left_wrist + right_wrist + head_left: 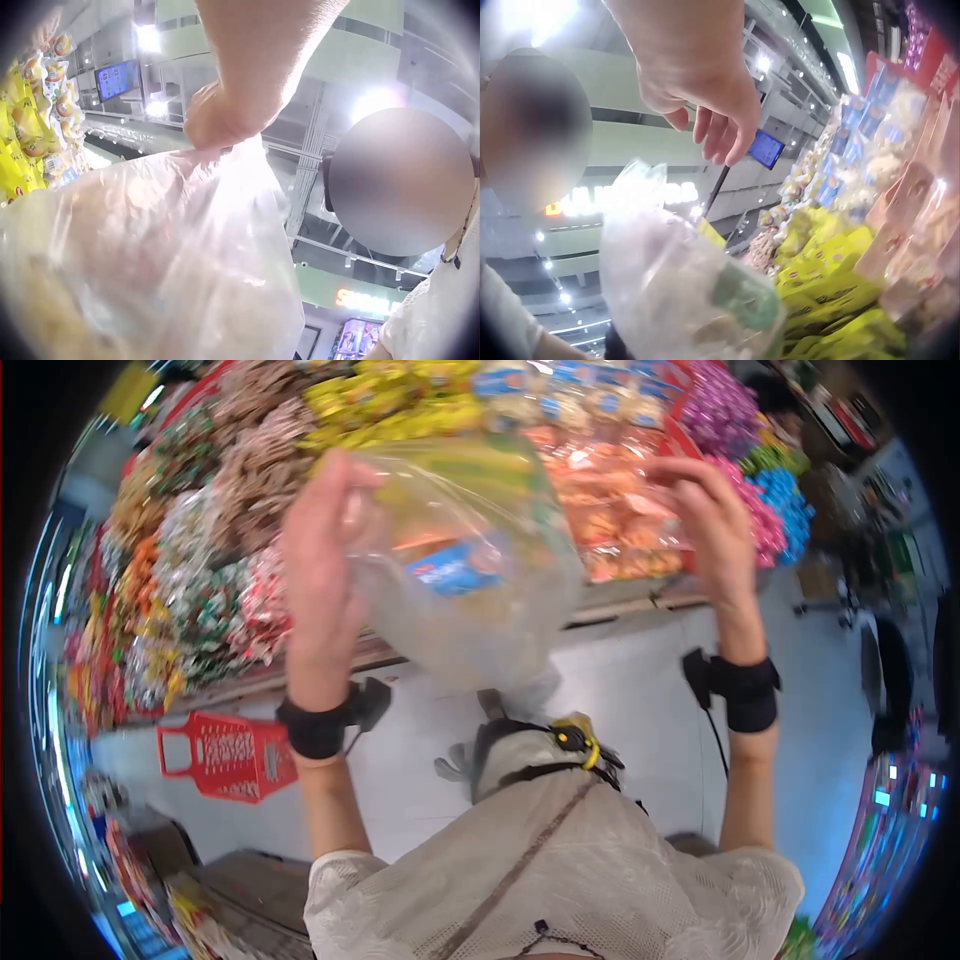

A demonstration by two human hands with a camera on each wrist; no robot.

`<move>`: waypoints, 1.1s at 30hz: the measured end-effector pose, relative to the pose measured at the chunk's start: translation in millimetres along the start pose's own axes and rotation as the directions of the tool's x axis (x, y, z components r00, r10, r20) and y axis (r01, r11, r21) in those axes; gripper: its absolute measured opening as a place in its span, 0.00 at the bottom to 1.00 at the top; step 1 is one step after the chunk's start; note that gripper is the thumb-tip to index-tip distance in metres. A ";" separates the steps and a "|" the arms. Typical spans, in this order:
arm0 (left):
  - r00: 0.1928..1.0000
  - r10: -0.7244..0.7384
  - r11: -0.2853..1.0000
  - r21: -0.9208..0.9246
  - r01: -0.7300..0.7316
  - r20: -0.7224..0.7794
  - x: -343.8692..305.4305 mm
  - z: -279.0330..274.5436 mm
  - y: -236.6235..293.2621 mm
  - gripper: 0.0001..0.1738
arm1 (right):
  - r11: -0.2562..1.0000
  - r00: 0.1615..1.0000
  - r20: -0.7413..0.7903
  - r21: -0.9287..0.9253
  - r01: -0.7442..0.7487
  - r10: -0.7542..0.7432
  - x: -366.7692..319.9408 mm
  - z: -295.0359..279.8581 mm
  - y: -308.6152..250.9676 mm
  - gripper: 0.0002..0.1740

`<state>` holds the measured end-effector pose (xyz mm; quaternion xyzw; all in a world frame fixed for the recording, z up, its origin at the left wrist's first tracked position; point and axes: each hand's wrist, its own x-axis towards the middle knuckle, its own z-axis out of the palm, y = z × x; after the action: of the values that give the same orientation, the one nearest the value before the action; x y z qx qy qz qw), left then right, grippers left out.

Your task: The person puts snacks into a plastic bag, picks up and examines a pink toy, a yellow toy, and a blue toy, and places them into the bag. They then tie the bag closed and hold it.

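A clear plastic bag (520, 615) hangs in front of the person, with a blue-labelled packet (455, 568) and other packets showing through it. The left hand (322, 560) grips the bag at its upper left edge; in the left wrist view the left hand (232, 116) bunches the top of the bag (172, 247) between its fingers. To the right, apart from the bag, the right hand (715, 525) is raised over orange-pink packets (610, 510). Its fingers hang loosely curled with nothing in them, as the right hand (705, 97) shows in its wrist view.
A sloping display of wrapped snacks lies ahead: yellow packets (400, 405), blue-and-white packets (580, 395), brown packets (265, 460) and purple ones (720, 410). On the floor at the left stands a red shopping basket (235, 755). Tiled floor (620, 690) separates person and display.
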<state>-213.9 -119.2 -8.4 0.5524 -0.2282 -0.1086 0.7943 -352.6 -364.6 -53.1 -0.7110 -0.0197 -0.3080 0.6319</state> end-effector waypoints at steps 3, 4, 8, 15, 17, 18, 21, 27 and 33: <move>0.998 -0.022 0.993 -0.113 0.028 0.059 -17.4 -9.0 5.4 0.16 | 0.978 0.959 -0.285 -0.200 -0.053 -0.007 7.9 -81.1 20.0 0.14; 0.999 -0.015 0.994 -0.107 0.020 0.048 -21.2 -11.3 6.9 0.17 | 0.979 0.949 -0.314 -0.197 -0.050 -0.015 11.6 -116.3 33.9 0.13; 0.998 0.022 0.997 -0.067 -0.026 -0.062 -23.0 -24.9 9.4 0.16 | 0.973 0.900 -0.433 -0.187 -0.137 0.043 24.7 -230.5 91.8 0.13; 0.983 0.162 0.946 0.296 -0.131 -0.083 -15.0 -41.2 25.1 0.16 | 0.851 0.839 -0.530 -0.379 -0.364 0.124 13.8 -384.4 186.3 0.13; 0.988 0.142 0.953 0.278 -0.120 -0.058 -9.6 -44.4 35.5 0.17 | 0.756 0.864 -0.487 -0.515 -0.403 0.129 2.3 -421.1 206.6 0.14; 0.991 0.129 0.957 0.267 -0.113 -0.046 -6.0 -48.0 40.8 0.17 | 0.709 0.916 -0.392 -0.625 -0.328 0.079 -3.1 -423.1 208.8 0.17; 0.993 0.117 0.984 0.134 -0.113 -0.024 12.9 -48.3 45.7 0.18 | 0.692 0.896 -0.377 -0.583 -0.426 0.235 -17.2 -435.1 225.3 0.21; 0.990 0.128 0.982 0.149 -0.119 -0.057 52.9 -54.9 45.1 0.19 | 0.739 0.850 -0.263 -0.418 -0.528 0.457 -26.8 -427.6 254.1 0.26; 0.991 0.135 0.990 -0.034 -0.135 -0.001 97.8 -54.3 44.5 0.18 | 0.596 0.809 -0.316 -0.554 -0.582 0.496 -33.8 -416.2 252.4 0.21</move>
<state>-106.0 -99.5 41.1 0.5219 -0.2636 -0.0586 0.8091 -446.6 -782.0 -287.5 -0.8298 0.3407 -0.1359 0.4205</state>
